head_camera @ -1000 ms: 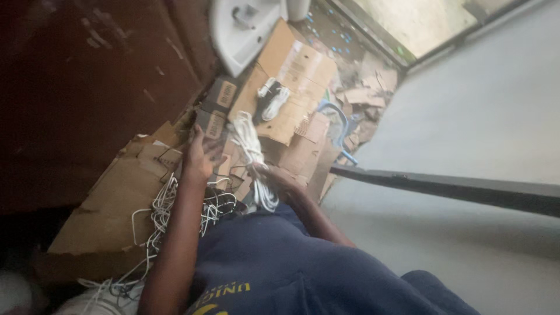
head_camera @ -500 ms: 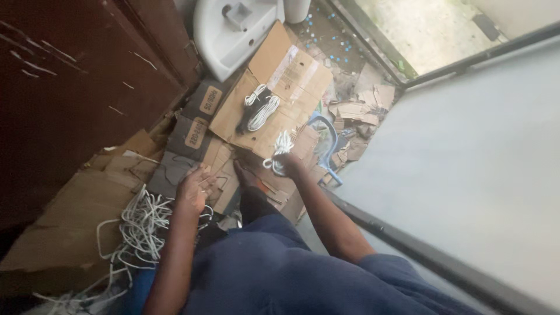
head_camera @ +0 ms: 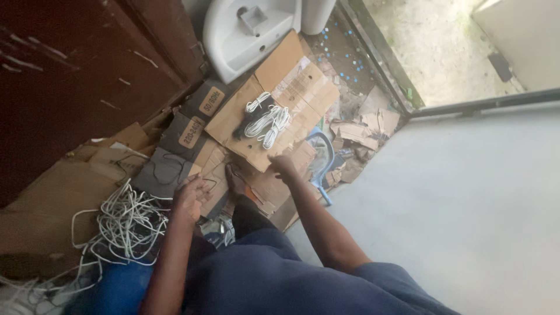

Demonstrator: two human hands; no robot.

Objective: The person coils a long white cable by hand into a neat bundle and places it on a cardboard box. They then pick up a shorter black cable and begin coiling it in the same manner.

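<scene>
White coiled cable bundles (head_camera: 265,122) lie on a flattened brown cardboard sheet (head_camera: 297,87) on the floor, a little ahead of both hands and touched by neither. The right hand (head_camera: 284,166) rests at the near edge of that sheet, just below the bundles, fingers curled down onto the cardboard; whether its grip closes on anything cannot be told. The left hand (head_camera: 189,195) hovers farther back and to the left over torn cardboard pieces, fingers loosely bent, holding nothing visible. Beside the left forearm sprawls a loose tangle of white wire (head_camera: 128,224). A white ceramic basin (head_camera: 248,32) lies beyond the sheet, against a dark wooden cabinet (head_camera: 76,76). Grey floor (head_camera: 466,204) spreads to the right.
</scene>
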